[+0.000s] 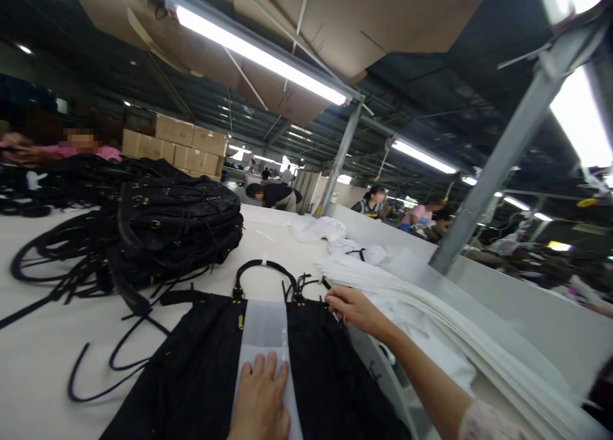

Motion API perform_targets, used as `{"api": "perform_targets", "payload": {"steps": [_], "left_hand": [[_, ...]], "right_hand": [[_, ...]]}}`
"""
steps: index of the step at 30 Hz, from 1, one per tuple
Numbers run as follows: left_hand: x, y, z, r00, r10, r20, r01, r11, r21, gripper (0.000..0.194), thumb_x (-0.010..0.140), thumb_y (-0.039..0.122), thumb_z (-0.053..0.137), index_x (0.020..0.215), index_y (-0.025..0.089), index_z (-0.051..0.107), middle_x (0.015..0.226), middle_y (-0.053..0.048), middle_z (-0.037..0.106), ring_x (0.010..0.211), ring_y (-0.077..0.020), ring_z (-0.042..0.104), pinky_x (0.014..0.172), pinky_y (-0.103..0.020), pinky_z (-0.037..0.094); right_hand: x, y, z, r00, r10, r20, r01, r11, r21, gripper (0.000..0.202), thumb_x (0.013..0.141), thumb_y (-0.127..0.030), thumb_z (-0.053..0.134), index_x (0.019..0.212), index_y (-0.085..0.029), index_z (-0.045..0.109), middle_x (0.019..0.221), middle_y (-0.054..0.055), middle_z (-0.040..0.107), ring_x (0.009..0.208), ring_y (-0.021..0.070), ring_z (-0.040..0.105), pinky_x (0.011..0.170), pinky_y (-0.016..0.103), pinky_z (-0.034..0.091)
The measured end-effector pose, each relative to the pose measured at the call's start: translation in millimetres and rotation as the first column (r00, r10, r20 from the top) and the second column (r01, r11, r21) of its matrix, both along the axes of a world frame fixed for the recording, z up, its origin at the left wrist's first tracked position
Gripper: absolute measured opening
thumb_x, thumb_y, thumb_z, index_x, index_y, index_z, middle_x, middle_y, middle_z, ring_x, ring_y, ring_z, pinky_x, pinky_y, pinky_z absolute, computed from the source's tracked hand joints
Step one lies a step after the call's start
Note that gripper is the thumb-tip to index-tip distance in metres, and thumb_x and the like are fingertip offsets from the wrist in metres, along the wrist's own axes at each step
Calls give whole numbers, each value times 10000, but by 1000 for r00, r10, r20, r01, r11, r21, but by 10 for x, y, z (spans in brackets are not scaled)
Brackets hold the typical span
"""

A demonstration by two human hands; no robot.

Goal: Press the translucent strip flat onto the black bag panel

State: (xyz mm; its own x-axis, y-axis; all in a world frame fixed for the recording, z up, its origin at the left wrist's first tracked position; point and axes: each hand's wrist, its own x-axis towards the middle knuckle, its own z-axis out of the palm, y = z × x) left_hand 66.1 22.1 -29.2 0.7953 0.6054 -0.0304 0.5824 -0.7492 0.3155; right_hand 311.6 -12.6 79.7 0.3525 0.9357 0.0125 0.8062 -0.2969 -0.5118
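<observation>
The left hand (261, 398) lies flat, fingers together, on the white paper strip (265, 338) across the black handbag (201, 370), while the right hand (352, 306) pinches the bag's top corner.

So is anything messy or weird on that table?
A bit messy: loose black straps sprawl in tangled loops beside the pile of black bags. The bag under the left hand and right hand lies flat and neat.

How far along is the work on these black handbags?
Looks done: a pile of black handbags stacked on the white table. In hand: left hand presses a white tissue strip on a flat black bag; right hand grips its corner. Left: stacked white sheets.
</observation>
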Motion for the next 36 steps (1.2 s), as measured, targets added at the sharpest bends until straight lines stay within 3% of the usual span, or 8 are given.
{"api": "perform_targets", "payload": {"steps": [4,8,12,19,24,28,31,36], "left_hand": [[11,-48,97,996,9,-91,-2,997,78,676,792,201,442,1467,186,403,1526,-157,376,1380,-382,352,1088,-568,275],[14,-83,227,988,-1,-152,21,991,132,661,803,179,414,1464,190,409,1518,-158,390,1363,-370,384,1070,-543,305],[-17,-109,260,989,4,-145,22,985,173,639,805,175,405,1443,198,447,1497,-153,426,1342,-362,417,1052,-524,329],[-34,-101,225,988,5,-151,22,984,179,621,824,169,402,1442,205,447,1508,-147,410,1358,-349,401,1064,-518,326],[-53,-119,228,989,5,-149,28,976,215,606,838,169,383,1439,211,450,1504,-134,421,1352,-324,420,1067,-499,345],[-68,-113,221,981,57,-184,-15,975,220,611,880,196,375,1479,85,346,1539,-206,323,1402,-321,352,1126,-470,304],[-78,-108,256,981,33,-193,13,973,228,569,905,218,371,1432,9,408,1498,-243,377,1375,-327,392,1124,-433,329],[-128,-159,271,987,6,-162,31,974,226,495,911,188,369,1354,39,533,1426,-221,487,1328,-343,448,1110,-464,358]], "right_hand": [[570,-940,266,964,-236,120,237,971,0,202,835,-299,497,731,-180,622,771,37,667,758,166,581,676,254,407],[751,-1438,31,899,-434,57,438,891,-121,235,805,-250,503,607,-162,597,672,58,677,577,132,520,567,244,351],[678,-1485,-162,855,-509,-104,476,847,-235,345,880,-319,443,621,-151,598,622,65,674,431,84,375,449,220,246],[628,-1449,-110,793,-552,-258,446,814,-372,307,793,-315,523,569,-133,627,556,44,620,356,58,311,374,210,148],[622,-1510,-79,795,-536,-284,459,838,-296,143,640,-219,560,520,-147,588,504,0,542,386,56,293,382,213,126],[566,-1794,-76,806,-519,-285,478,854,-206,98,592,-216,551,505,-172,543,472,-33,454,418,67,282,409,228,122],[489,-2059,-212,798,-545,-258,511,838,-193,122,595,-242,544,492,-177,552,461,-24,445,435,80,298,434,235,169],[366,-2275,-623,812,-553,-186,523,832,-187,203,533,-264,592,384,-209,466,449,9,479,497,131,422,529,269,311]]}}
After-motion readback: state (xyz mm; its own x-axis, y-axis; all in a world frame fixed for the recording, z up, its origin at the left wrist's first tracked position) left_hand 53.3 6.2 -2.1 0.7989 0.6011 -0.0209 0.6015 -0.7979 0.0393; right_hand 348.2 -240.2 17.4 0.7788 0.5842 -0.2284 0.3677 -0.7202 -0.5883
